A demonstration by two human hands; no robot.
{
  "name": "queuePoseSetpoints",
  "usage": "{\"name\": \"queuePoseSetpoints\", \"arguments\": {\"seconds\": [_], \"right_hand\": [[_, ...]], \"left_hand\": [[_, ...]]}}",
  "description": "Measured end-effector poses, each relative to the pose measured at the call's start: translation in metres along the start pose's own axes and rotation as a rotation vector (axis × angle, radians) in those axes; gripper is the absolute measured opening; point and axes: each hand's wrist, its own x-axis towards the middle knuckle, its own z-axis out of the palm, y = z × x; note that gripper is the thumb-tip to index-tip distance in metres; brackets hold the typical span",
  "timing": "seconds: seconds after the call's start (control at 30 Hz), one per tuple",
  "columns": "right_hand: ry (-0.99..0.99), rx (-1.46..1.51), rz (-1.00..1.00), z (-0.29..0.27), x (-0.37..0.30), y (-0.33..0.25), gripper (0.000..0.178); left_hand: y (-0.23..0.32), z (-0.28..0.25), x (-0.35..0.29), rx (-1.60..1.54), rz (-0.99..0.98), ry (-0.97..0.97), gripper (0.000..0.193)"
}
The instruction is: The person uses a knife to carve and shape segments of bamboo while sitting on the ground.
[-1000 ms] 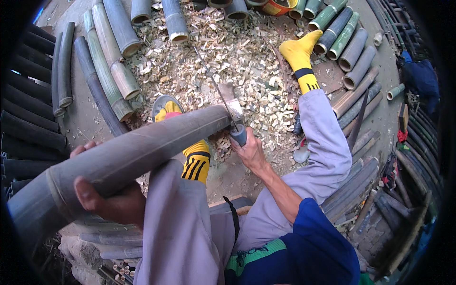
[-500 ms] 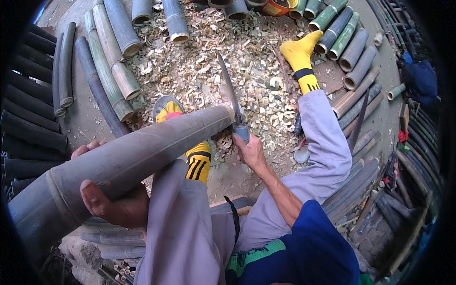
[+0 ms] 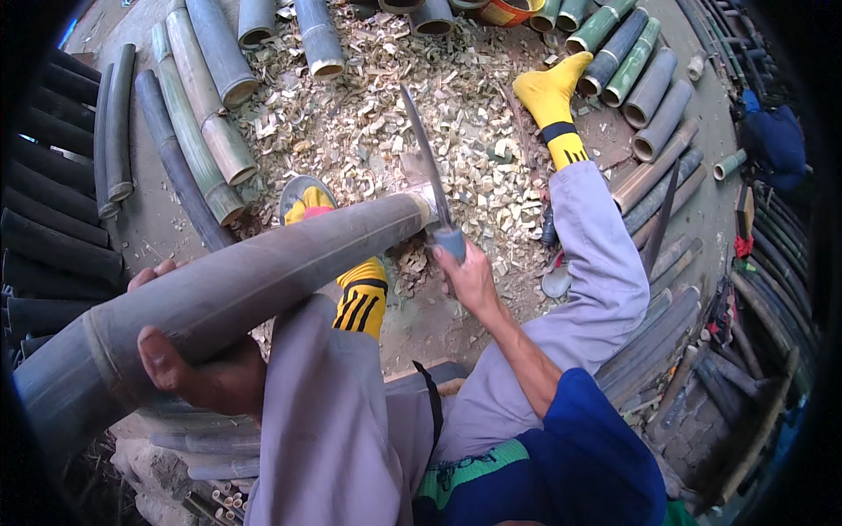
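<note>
A thick grey-brown bamboo pole (image 3: 237, 280) slants across from the lower left, resting over my left knee. My left hand (image 3: 197, 373) cradles it from below, thumb on the near side and fingertips showing on the far side. In my right hand (image 3: 471, 279), the fingers are wrapped round the blue-grey handle of a machete (image 3: 425, 158). Its long blade points up and away, beside the pole's pale cut far end (image 3: 426, 209). Whether blade and bamboo touch I cannot tell. Below that end, a dark block is partly hidden.
Pale wood chips (image 3: 474, 140) cover the ground ahead. Cut bamboo lengths (image 3: 210, 114) lie at the left, with more bamboo pieces (image 3: 653, 105) at the right. An orange-rimmed container (image 3: 513, 12) stands at the far edge. My yellow-socked foot (image 3: 553, 92) stretches out to the right.
The bamboo pole and my left hand have shifted slightly left. The machete has tilted a little, its handle moving slightly right; both grips stay the same.
</note>
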Motion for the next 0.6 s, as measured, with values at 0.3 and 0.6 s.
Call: {"name": "queuePoseSetpoints", "arguments": {"seconds": [0.3, 0.6], "right_hand": [[0.028, -0.206, -0.132, 0.008, 0.019, 0.047, 0.041], [0.081, -0.354, -0.213, -0.002, 0.014, 0.036, 0.037]], "left_hand": [[0.001, -0.017, 0.018, -0.017, -0.011, 0.058, 0.066], [-0.022, -0.057, 0.062, -0.254, 0.031, -0.186, 0.071]]}}
